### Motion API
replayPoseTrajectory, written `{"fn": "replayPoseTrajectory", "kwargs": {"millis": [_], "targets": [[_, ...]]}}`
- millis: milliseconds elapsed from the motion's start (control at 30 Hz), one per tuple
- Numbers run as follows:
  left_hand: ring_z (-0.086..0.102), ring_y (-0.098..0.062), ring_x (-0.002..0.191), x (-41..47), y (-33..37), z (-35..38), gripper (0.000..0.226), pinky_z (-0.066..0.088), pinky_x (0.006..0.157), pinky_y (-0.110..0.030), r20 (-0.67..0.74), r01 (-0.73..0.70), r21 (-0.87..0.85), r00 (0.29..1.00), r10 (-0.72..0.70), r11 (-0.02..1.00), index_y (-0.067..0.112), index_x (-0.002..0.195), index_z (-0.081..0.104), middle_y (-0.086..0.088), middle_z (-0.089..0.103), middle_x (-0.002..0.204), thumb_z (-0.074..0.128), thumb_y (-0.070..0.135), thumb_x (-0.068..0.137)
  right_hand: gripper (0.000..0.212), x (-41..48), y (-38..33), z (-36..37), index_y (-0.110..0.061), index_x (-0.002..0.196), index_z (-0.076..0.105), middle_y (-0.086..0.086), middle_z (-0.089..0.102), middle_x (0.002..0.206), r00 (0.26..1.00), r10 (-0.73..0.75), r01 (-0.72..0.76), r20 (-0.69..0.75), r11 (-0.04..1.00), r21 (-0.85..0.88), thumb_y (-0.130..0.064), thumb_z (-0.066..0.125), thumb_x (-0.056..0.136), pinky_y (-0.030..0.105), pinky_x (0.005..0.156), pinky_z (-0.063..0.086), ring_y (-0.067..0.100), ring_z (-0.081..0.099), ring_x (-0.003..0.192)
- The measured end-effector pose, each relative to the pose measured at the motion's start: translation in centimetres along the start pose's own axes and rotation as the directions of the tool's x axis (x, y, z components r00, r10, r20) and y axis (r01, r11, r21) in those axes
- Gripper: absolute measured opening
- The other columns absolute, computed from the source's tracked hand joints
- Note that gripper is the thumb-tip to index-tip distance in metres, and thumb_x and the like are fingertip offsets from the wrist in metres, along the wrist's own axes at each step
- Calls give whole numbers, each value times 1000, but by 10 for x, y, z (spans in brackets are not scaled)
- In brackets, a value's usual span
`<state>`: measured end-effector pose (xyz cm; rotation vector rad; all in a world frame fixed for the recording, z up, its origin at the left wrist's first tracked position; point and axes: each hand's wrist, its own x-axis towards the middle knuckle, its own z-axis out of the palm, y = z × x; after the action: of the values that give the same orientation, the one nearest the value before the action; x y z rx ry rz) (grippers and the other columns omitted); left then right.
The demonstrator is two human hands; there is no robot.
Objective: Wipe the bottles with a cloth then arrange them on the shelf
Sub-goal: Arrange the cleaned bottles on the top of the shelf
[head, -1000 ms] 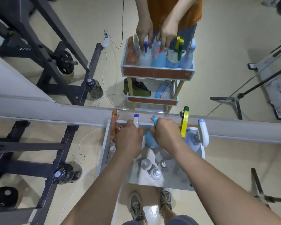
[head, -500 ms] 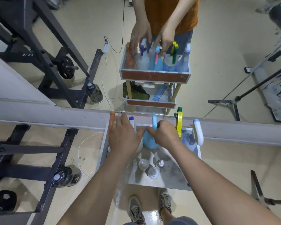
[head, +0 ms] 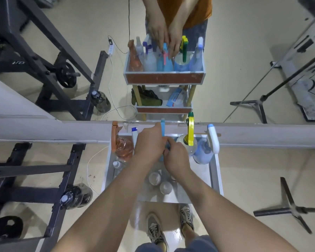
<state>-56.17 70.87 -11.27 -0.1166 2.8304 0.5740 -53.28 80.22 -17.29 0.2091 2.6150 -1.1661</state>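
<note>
A row of spray bottles stands along the far side of the grey shelf top (head: 215, 171): an orange one (head: 121, 147), a white one with a blue tip (head: 134, 132), a blue one (head: 163, 126), a clear one with a yellow trigger (head: 190, 132) and a pale blue one with a white head (head: 205, 154). My left hand (head: 149, 142) wraps the blue bottle's neck from the left. My right hand (head: 176, 159) grips its body from the right, hiding most of it. No cloth shows.
Small clear capped bottles (head: 155, 178) stand on the shelf top near me, one more (head: 116, 164) at its left. A mirror ahead reflects the shelf (head: 164, 78) and my hands. Black gym frames (head: 65, 170) stand left, a stand's feet (head: 289, 209) right.
My left hand has slid right, off the white and orange bottles, onto the blue bottle. My right hand has drawn back a little, and both hands now meet at that bottle.
</note>
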Motion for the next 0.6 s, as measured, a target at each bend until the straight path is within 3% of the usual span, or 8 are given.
{"fn": "replayPoseTrajectory", "kwargs": {"millis": [67,133,233,300,367,400,467,600], "targets": [[60,-33,103,-5,5,-8,33,39,73,-33,11,-5,-7,1000,5,1000,13,123,53,-13,67,112,59,30,95,32,-5,-4,-14,-4,123,57,20,67,103,996,-54,59,76,997,-55,-1,48,92,34,66,35,35,62,95],[61,-32,102,-21,7,-18,42,43,75,-34,-54,-44,-21,998,43,999,16,134,49,-10,66,113,57,32,96,46,-15,4,-36,-6,136,50,17,68,113,978,-128,141,163,988,-70,2,48,91,33,79,43,32,64,104],[62,-22,93,-67,-4,-22,37,53,80,-40,-213,-243,-245,958,193,939,23,126,63,0,70,106,57,28,90,57,-37,40,-67,-16,142,52,3,67,126,956,-168,185,240,982,-49,5,50,89,29,98,46,20,60,119],[52,-15,110,-94,-18,-4,51,48,94,-40,-6,-319,-177,946,324,931,28,126,63,7,65,121,54,39,78,67,-48,69,-70,-22,145,49,-2,59,137,946,-172,194,274,979,-56,2,59,83,31,104,43,19,52,127],[37,-20,133,-106,-36,27,70,35,111,-46,228,-383,102,907,353,918,33,135,52,6,47,145,62,52,69,74,-53,86,-55,-25,145,48,2,55,139,932,-206,237,299,969,-72,-16,72,76,39,102,45,28,51,126],[36,-26,136,-106,-44,41,73,35,111,-52,294,-401,217,896,333,890,34,129,56,1,45,147,71,58,62,75,-55,90,-42,-26,143,50,4,56,138,927,-224,257,302,964,-74,-25,74,73,42,100,47,31,51,125],[39,-31,131,-102,-52,61,60,40,101,-61,285,-372,324,915,285,870,36,101,68,-6,55,137,82,61,48,61,-57,92,-20,-24,130,64,4,62,131,940,-239,269,241,958,-99,-32,72,70,46,97,49,31,53,124],[38,-28,124,-93,-55,79,31,24,102,-56,151,-361,348,932,329,865,33,68,69,-1,61,129,89,45,47,24,-57,91,-7,-22,95,74,-5,72,104,968,-243,250,64,957,-149,-24,69,71,48,79,54,27,63,106]]}}
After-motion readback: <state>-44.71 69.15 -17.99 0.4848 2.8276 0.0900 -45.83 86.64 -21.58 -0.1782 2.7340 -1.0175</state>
